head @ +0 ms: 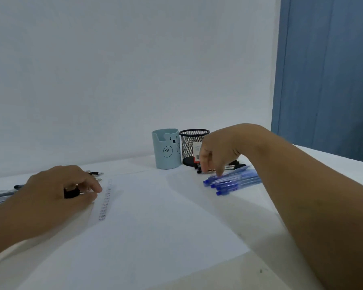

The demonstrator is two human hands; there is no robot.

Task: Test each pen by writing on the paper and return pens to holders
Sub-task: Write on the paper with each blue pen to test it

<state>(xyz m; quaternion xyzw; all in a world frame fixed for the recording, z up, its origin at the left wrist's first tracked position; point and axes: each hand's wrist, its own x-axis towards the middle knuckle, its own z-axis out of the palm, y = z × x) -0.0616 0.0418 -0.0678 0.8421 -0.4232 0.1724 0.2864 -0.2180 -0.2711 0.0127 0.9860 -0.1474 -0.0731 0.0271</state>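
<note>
Head camera: right hand (pixel 216 153), fingers curled downward, touches the blue pens (pixel 233 181) beside two holders (pixel 168 149) (both at the table's back), while left hand (pixel 57 189) grips a black pen (pixel 71 193) at the paper's (pixel 155 216) edge.

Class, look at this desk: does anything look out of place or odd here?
Nothing is spilled or broken. Both holders, the bear cup and the mesh cup, show no pens, while blue pens and black pens lie loose on the table by the right hand.
</note>
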